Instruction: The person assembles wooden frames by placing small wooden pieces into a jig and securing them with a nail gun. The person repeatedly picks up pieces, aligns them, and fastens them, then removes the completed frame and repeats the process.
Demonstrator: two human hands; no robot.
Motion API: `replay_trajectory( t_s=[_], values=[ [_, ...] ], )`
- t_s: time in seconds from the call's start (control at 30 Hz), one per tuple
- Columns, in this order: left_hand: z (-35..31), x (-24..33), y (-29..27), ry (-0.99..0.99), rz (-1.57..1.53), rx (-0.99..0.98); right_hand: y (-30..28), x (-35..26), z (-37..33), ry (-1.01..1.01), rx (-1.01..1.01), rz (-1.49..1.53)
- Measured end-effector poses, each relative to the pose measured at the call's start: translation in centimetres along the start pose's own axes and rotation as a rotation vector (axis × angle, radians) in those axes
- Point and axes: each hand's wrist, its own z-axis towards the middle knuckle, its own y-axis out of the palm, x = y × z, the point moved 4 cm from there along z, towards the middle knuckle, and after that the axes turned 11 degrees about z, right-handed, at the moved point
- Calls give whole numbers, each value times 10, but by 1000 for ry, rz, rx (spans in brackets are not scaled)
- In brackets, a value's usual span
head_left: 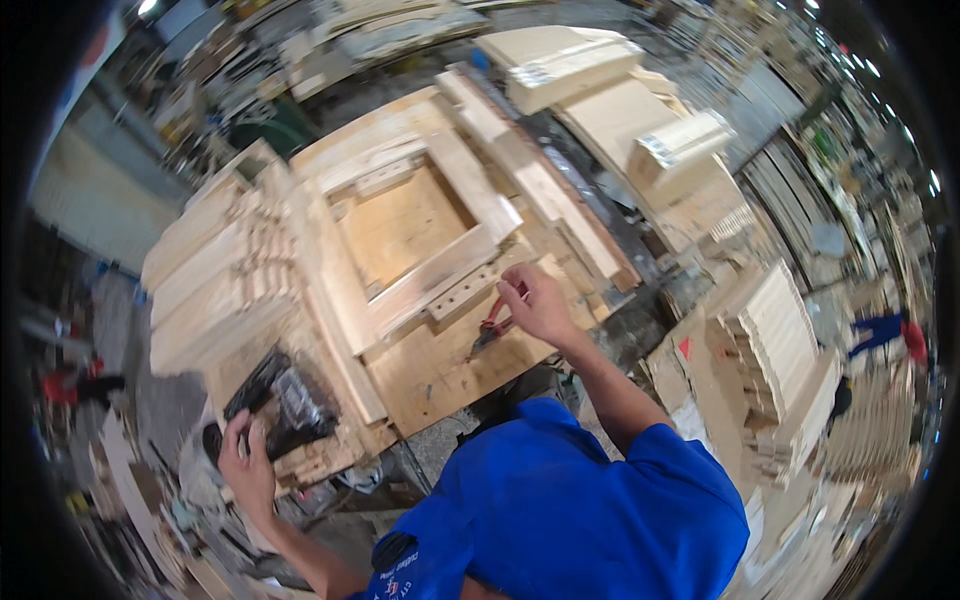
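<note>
My right hand [540, 308] is closed around the red handles of a pair of pliers [493, 328]. The dark jaws point down and left, just over the bare plywood at the table's near edge. At the lower left, my left hand [248, 462] is at the near end of a black power tool [300, 405], which looks like a nail gun. Its fingers are apart; whether they touch the tool is hard to see. Beyond the pliers lies a rectangular pale wooden frame [340, 250], and a small wooden block with holes [462, 292] sits along its near side.
Shaped wooden pieces [215, 270] are stacked left of the frame. A long wooden rail [540, 180] runs along its right. Bundled boards [680, 145] lie at the far right, and more stacked slats [770, 340] stand nearer. Two people in red appear at the far sides.
</note>
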Motion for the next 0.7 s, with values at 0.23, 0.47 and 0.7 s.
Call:
replay_trajectory(
  t_s=[0.23,0.47,0.7],
  values=[
    [-9,2,-5,-83,-125,153,22,5,70,-179,-40,-159],
    [-3,17,-1,-53,-47,334,6,46,182,-71,31,-415],
    [-13,17,-10,-66,105,485,44,64,232,213,-145,-416]
  ],
)
